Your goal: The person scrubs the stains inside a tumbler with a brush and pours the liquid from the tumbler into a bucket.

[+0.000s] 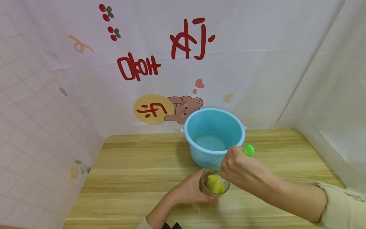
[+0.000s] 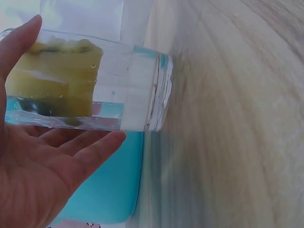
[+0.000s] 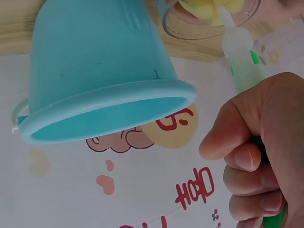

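Observation:
My left hand (image 1: 187, 191) holds a clear glass cup (image 2: 137, 85) upright, thumb on one side and fingers on the other. My right hand (image 1: 240, 167) grips the handle of a cup brush (image 3: 246, 71), which is white with green parts. The brush's green hanging loop (image 1: 249, 150) sticks out behind the fist. Its yellow sponge head (image 1: 218, 187) sits down inside the cup. In the left wrist view, the wet yellow sponge (image 2: 52, 80) shows through the glass with small droplets. The right hand is just above the cup's rim.
A light blue bucket (image 1: 197, 152) with water in the bottom stands right behind the cup. Small wet spots (image 1: 207, 218) lie on the wooden table (image 1: 137, 178) near the left hand. A printed white cloth (image 1: 257, 73) hangs at the back and sides.

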Demonstrator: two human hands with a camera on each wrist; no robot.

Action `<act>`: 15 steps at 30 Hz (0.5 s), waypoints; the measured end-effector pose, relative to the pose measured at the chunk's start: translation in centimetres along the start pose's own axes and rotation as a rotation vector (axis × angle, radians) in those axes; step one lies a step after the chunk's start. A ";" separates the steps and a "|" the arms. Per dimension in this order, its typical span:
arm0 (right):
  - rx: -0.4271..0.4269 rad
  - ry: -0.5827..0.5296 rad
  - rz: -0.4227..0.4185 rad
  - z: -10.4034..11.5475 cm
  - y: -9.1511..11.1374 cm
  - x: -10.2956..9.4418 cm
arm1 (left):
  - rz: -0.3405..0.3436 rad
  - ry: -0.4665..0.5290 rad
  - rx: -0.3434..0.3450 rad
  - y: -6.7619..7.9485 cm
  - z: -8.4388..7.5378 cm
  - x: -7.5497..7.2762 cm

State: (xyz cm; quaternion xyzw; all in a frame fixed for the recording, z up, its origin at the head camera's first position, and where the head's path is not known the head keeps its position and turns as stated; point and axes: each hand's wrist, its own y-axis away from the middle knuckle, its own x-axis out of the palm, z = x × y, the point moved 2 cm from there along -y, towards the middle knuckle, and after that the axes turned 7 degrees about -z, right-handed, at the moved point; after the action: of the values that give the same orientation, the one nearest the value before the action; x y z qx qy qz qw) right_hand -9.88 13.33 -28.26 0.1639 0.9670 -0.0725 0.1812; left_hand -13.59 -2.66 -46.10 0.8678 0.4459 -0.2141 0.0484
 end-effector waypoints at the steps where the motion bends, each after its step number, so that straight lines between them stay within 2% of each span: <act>1: 0.002 0.004 -0.005 0.0 -0.2 0.0 | -0.001 -0.001 0.000 0.0 0.0 0.0; 7: -0.005 -0.004 -0.005 -0.1 -0.9 0.1 | 0.003 -0.006 0.000 0.1 0.0 -0.1; 15: -0.006 -0.035 0.022 -0.5 -1.4 1.2 | 0.014 0.008 -0.008 0.2 0.1 -0.1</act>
State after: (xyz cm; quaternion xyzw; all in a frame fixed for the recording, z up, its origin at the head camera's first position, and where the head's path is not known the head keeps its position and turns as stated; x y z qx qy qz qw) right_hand -11.56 12.48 -28.17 0.1727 0.9620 -0.0706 0.1993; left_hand -13.50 -2.86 -46.20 0.8716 0.4407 -0.2085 0.0517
